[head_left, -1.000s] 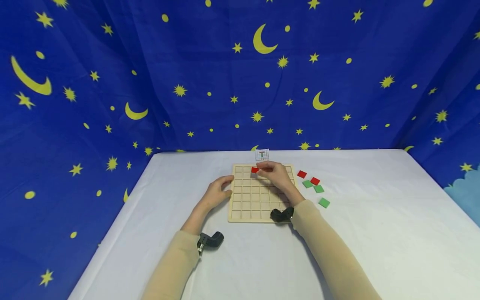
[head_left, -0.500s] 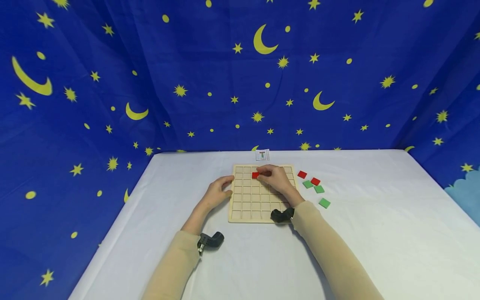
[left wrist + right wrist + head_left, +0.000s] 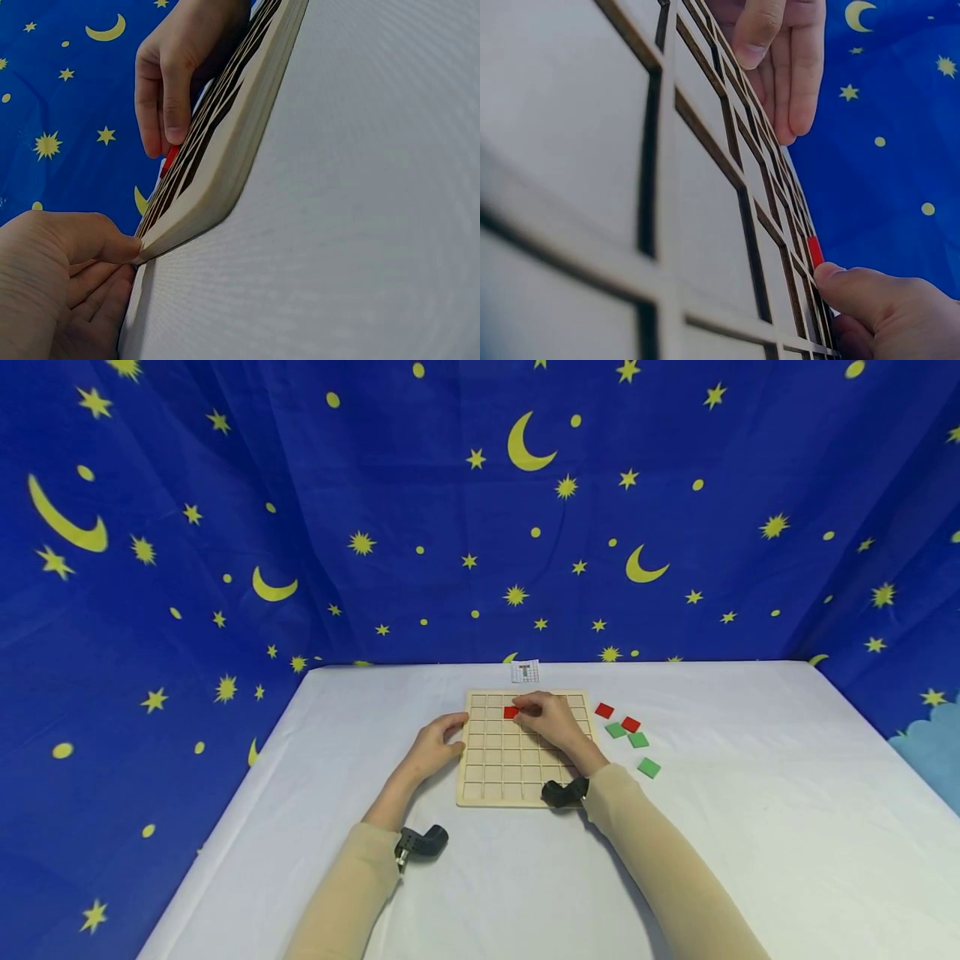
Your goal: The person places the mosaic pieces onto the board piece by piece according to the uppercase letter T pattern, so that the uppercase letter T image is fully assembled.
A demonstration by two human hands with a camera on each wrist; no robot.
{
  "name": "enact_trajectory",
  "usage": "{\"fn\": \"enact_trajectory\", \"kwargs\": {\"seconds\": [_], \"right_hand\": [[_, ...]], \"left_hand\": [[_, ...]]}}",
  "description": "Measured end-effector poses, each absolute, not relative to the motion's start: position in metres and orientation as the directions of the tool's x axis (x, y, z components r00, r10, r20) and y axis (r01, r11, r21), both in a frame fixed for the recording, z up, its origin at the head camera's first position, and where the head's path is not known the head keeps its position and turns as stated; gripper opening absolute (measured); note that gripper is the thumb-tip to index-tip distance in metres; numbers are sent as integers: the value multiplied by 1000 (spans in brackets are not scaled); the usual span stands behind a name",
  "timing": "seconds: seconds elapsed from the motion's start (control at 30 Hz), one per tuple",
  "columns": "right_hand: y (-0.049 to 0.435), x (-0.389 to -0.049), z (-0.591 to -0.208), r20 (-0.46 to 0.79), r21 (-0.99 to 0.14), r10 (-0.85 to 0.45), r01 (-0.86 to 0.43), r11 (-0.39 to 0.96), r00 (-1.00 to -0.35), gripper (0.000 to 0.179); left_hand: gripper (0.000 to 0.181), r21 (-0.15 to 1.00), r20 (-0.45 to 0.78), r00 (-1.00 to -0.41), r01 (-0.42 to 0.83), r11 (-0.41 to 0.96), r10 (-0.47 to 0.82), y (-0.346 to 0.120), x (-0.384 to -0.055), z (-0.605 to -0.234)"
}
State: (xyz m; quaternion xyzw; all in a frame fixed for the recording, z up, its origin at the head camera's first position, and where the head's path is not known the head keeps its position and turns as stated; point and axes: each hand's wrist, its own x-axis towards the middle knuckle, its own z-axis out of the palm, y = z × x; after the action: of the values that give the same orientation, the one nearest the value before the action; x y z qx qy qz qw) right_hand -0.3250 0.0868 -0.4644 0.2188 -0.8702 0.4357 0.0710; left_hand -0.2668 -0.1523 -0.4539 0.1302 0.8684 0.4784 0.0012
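Note:
In the head view a square wooden grid board (image 3: 501,772) lies flat, divided into many small cells. My right hand (image 3: 553,717) pinches a red square tile (image 3: 511,712) by its right side, down at a cell in the board's upper part. The right wrist view shows the thumb against that red tile (image 3: 815,251) at the grid surface. My left hand (image 3: 432,743) rests at the board's left edge, thumb and fingers spread along it. From the left wrist, its thumb touches the wooden rim (image 3: 225,184); how far the other fingers reach is partly hidden.
Right of the board lie two red tiles (image 3: 604,711) and three green tiles (image 3: 648,767). A small printed card (image 3: 525,672) with a coloured T pattern lies behind the board. White cloth (image 3: 465,893) covers the table; a blue star-patterned curtain (image 3: 420,460) rises behind it.
My right hand has lowered the red tile from above the board toward its surface, slightly nearer to me; over the last half second it barely moves. My left hand has stayed at the edge.

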Motion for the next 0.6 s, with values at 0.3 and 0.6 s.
{"fn": "enact_trajectory", "kwargs": {"seconds": [0.3,0.6], "right_hand": [[88,-323,-464,349,-687,-310,-466,557,-884,31],[86,-323,-464,303,-712,-300,-424,560,-905,29]], "left_hand": [[52,844,116,-966,219,489,233,-152,-267,-455],[52,847,115,-964,221,484,239,-153,-268,-456]]}}
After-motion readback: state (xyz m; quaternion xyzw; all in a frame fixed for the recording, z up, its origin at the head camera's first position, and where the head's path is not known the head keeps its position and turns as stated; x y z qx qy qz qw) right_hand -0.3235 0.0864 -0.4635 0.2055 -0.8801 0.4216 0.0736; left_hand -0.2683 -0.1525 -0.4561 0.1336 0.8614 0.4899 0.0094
